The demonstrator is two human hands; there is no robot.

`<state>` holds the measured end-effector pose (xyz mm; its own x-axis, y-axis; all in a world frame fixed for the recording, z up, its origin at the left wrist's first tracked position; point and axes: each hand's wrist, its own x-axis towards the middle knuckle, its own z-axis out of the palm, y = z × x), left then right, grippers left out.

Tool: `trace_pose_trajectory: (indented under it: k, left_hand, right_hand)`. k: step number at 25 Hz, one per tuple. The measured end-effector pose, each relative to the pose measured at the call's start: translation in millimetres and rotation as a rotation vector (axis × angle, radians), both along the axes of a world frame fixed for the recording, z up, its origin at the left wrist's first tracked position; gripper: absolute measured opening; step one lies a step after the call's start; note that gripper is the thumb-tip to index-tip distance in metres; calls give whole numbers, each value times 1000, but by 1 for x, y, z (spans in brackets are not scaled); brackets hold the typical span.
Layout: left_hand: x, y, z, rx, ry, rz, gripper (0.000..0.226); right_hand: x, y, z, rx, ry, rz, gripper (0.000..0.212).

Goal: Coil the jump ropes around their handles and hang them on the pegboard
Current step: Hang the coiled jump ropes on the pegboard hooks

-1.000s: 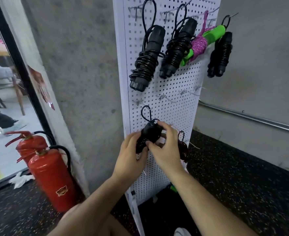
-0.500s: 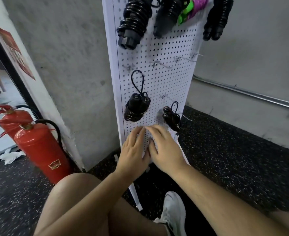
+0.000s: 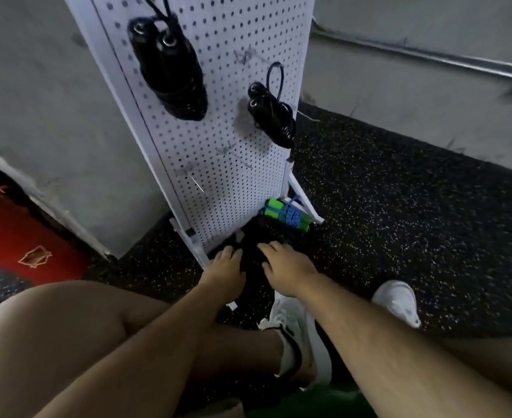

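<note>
The person is crouched low, bare knees up and white shoes point(image 3: 294, 327) planted on the speckled rubber floor point(image 3: 399, 206), which I take to be the only way to reach what lies at the foot of the board. Both arms stretch forward and down. The left hand point(image 3: 224, 267) and the right hand point(image 3: 285, 267) sit side by side on a dark heap of black jump ropes point(image 3: 250, 236) on the floor, one hand at each flank of it. The fingers point forward over the heap, but it is dark and smeared there, so I cannot tell whether either hand has closed on a rope or only rests on it. Just beyond the heap, against the base of the pegboard point(image 3: 233, 40), lies a blue rope with green handles point(image 3: 288, 214), seemingly bundled and waiting its turn. Above it a couple of bare hooks point(image 3: 236, 156) stick out, free for the next bundles. Higher up hang two finished ones, each by a loop left out of the coil: a small black bundle point(image 3: 271, 116) to the right and a larger black bundle point(image 3: 170, 73) up left. A red fire extinguisher point(image 3: 7, 236) stands off to the left by the grey wall
</note>
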<state>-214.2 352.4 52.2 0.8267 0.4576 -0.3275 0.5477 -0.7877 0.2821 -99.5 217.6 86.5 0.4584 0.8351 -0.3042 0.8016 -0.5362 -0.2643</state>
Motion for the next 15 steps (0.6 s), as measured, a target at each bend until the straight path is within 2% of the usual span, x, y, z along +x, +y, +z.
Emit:
trace_pose_trajectory:
  k: [5, 9, 13, 15]
  left_hand:
    - [21, -3, -76, -52, 225, 36, 71]
    - [39, 11, -122, -108, 371, 112, 87]
    - [51, 15, -148, -64, 372, 105, 63]
    - [52, 14, -154, -94, 369, 159, 68]
  right_hand:
    - [-5, 25, -82, -112, 102, -32, 60]
    - [-15, 38, -121, -127, 193, -55, 61]
    - [-11, 39, -135, -122, 190, -94, 60]
    - [-8, 35, -140, -111, 179, -102, 61]
